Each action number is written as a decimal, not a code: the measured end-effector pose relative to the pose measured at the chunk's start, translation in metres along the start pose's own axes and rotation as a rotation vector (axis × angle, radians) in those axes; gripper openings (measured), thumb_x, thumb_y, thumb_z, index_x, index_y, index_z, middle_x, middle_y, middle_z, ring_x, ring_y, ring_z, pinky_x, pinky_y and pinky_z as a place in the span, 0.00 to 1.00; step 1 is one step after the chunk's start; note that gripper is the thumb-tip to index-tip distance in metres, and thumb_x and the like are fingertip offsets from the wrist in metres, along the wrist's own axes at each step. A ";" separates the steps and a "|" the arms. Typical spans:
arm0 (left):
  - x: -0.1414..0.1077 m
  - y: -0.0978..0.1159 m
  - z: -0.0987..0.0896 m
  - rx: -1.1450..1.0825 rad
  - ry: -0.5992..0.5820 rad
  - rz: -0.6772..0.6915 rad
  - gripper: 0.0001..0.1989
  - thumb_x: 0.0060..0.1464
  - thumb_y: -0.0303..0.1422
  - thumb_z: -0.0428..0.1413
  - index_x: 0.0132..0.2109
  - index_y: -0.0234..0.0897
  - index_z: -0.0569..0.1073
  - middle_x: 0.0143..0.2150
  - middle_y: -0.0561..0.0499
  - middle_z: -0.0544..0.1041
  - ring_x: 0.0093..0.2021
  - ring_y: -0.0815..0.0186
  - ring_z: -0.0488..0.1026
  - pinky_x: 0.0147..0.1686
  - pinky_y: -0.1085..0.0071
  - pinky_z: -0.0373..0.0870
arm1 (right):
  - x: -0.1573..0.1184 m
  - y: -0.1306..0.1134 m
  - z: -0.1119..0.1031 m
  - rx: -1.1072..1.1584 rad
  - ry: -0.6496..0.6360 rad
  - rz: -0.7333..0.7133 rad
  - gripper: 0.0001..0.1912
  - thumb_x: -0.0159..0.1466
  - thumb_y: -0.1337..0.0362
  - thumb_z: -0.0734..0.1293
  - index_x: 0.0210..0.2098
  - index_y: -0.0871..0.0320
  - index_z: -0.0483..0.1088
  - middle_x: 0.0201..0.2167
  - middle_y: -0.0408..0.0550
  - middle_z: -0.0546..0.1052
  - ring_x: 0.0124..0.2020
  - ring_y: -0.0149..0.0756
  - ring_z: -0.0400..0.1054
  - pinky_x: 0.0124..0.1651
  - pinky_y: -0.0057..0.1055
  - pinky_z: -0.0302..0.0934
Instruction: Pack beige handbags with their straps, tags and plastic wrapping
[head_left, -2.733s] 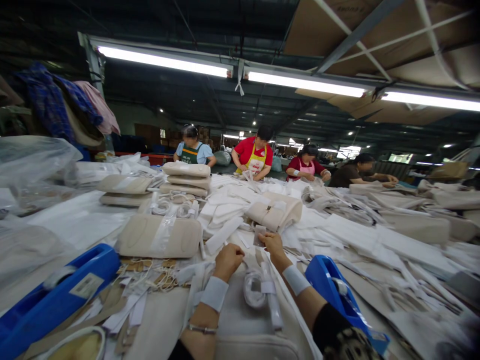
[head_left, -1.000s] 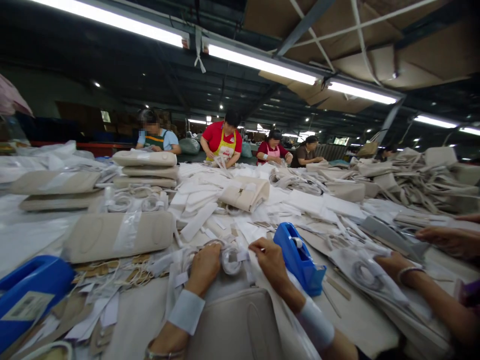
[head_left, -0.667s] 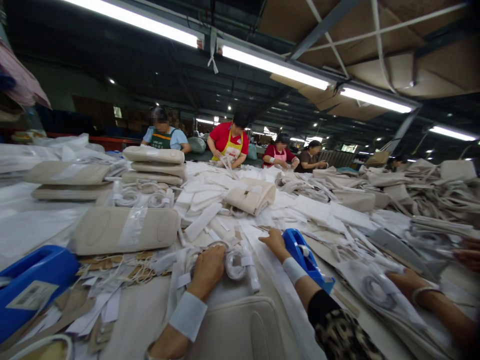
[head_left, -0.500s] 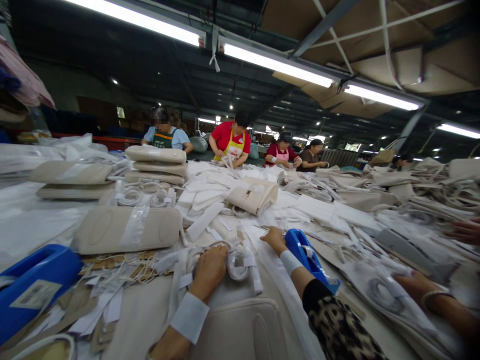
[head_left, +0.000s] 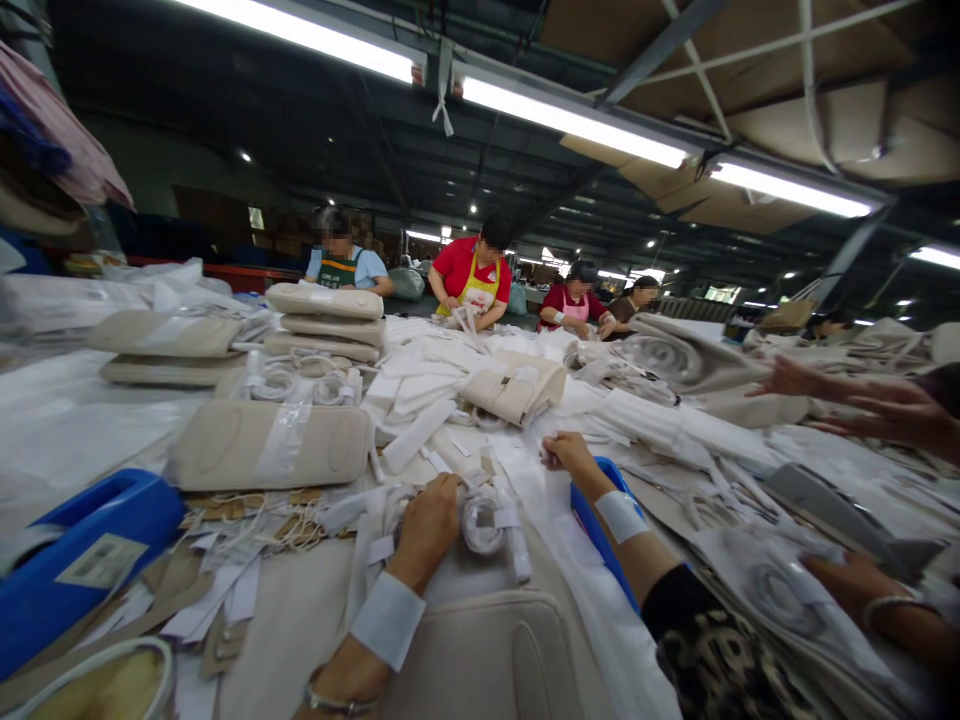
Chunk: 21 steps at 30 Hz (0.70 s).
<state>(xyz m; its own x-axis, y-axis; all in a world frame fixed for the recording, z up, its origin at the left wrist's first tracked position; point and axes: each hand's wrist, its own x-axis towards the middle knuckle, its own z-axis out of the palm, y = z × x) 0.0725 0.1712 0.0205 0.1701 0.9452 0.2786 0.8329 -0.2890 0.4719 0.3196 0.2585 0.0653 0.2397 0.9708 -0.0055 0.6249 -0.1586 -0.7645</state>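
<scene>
My left hand (head_left: 427, 528) presses with curled fingers on a wrapped coiled strap (head_left: 393, 515), hiding much of it. A second coil (head_left: 482, 522), bound with a white band, lies just to its right. Both rest on beige bag material, above a beige padded panel (head_left: 480, 655) with an oval seam. My right hand (head_left: 571, 455) is closed in a pinch above the table; what its fingers hold is too small to make out. Under my right forearm stands a blue tape dispenser (head_left: 600, 520), partly hidden. Both wrists wear pale patches.
Another blue tape dispenser (head_left: 90, 560) stands at left, near an open round container (head_left: 112, 685) and paper tags (head_left: 225, 600). A taped beige bag (head_left: 274, 445) and stacked bags (head_left: 326, 320) lie beyond. At right are a co-worker's hands (head_left: 862, 395) and a grey dispenser (head_left: 840, 515).
My right hand has risen slightly and moved right, its fingers drawn together, its forearm now covering more of the dispenser. My left hand stays at the coil. A co-worker's arms reach in at right.
</scene>
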 end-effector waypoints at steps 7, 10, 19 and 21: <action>0.002 0.000 0.002 -0.338 0.376 0.156 0.44 0.55 0.40 0.60 0.69 0.35 0.44 0.67 0.36 0.54 0.66 0.53 0.57 0.61 0.57 0.62 | -0.083 -0.089 -0.015 0.388 -0.459 -0.171 0.11 0.59 0.65 0.67 0.40 0.64 0.72 0.20 0.39 0.70 0.17 0.22 0.58 0.22 0.20 0.53; 0.001 -0.001 0.000 -0.417 0.460 0.222 0.50 0.51 0.38 0.62 0.70 0.34 0.40 0.69 0.35 0.49 0.69 0.50 0.48 0.65 0.52 0.54 | -0.136 -0.110 -0.013 0.540 -0.762 -0.188 0.19 0.56 0.62 0.69 0.47 0.62 0.72 0.21 0.40 0.72 0.16 0.20 0.57 0.20 0.18 0.52; -0.005 0.001 -0.016 -0.616 0.365 0.228 0.18 0.56 0.23 0.46 0.49 0.36 0.75 0.51 0.43 0.71 0.56 0.60 0.66 0.59 0.61 0.62 | -0.242 -0.039 -0.046 0.584 -0.812 0.156 0.35 0.53 0.52 0.74 0.58 0.55 0.67 0.20 0.40 0.71 0.14 0.22 0.57 0.16 0.18 0.49; -0.006 0.003 -0.019 -0.679 0.349 0.242 0.18 0.56 0.24 0.46 0.50 0.35 0.74 0.49 0.43 0.72 0.53 0.60 0.68 0.57 0.64 0.64 | -0.258 -0.009 -0.053 0.551 -0.717 0.220 0.34 0.49 0.49 0.77 0.53 0.50 0.72 0.22 0.43 0.71 0.22 0.28 0.66 0.24 0.21 0.59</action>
<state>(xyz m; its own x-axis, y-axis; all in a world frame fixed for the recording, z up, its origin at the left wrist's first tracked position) 0.0644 0.1618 0.0360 0.0366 0.7750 0.6309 0.2724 -0.6151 0.7399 0.2922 0.0002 0.1078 -0.3201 0.8373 -0.4432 0.1344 -0.4229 -0.8961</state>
